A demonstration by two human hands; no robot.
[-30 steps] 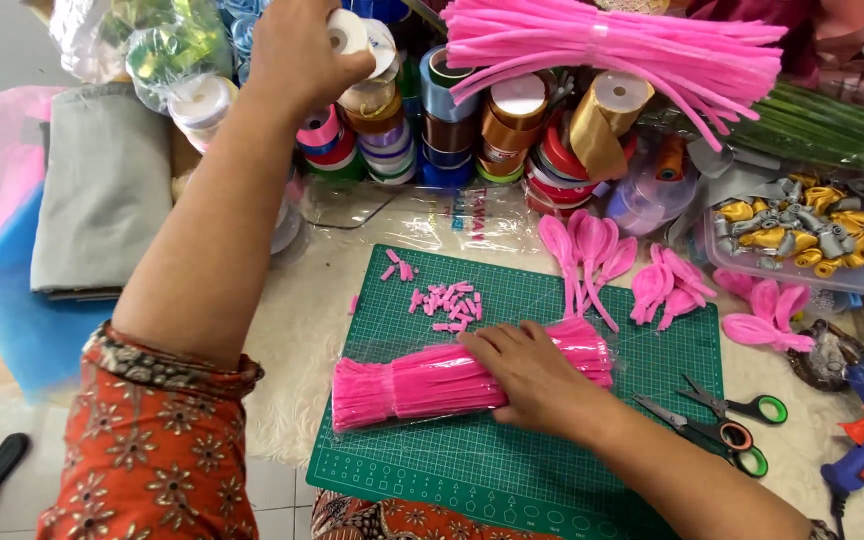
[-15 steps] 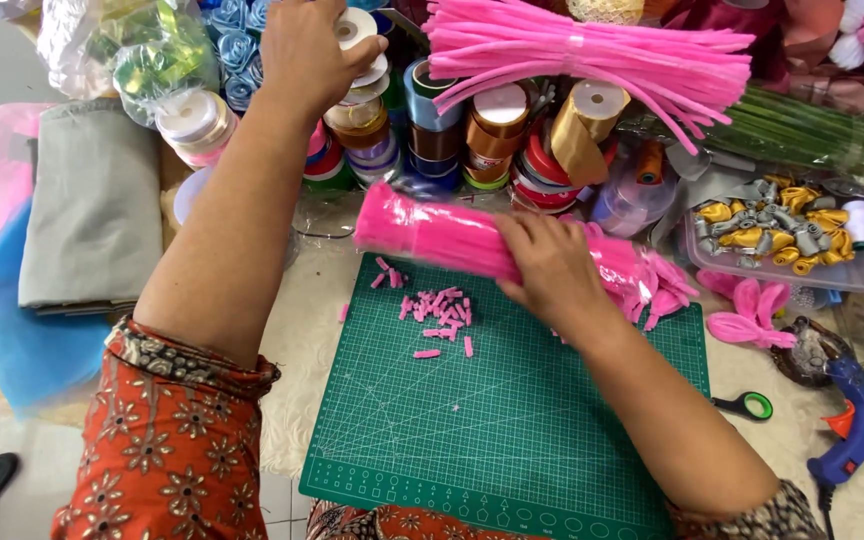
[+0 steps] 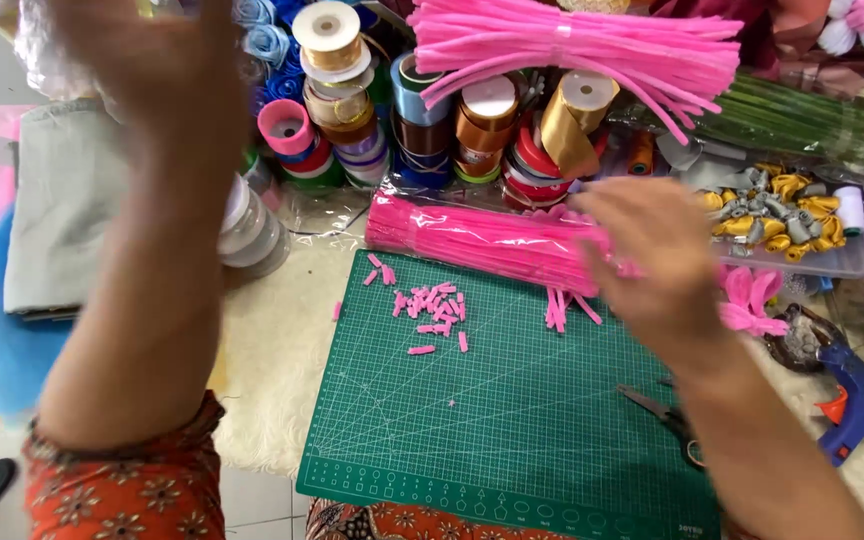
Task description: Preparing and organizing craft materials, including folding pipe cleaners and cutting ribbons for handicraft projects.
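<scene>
A wrapped bundle of pink pipe cleaners lies along the far edge of the green cutting mat. My right hand hovers over its right end, blurred, with fingers spread and nothing clearly gripped. My left hand is raised at the upper left, blurred and partly cut off by the frame, in front of the ribbon spools. Several short pink cut pieces are scattered on the mat's far left part. A few loose pink stems poke out from under the bundle.
A larger loose pink bundle rests atop the spools. Scissors lie under my right forearm. A blue glue gun, pink petal shapes, a clear tray of gold and grey pieces, green stems, grey cloth.
The pink bundle went from the mat's middle to its far edge and now lies there. My right hand has loosened off it and shifted right. My left hand came off the spool, toward the camera.
</scene>
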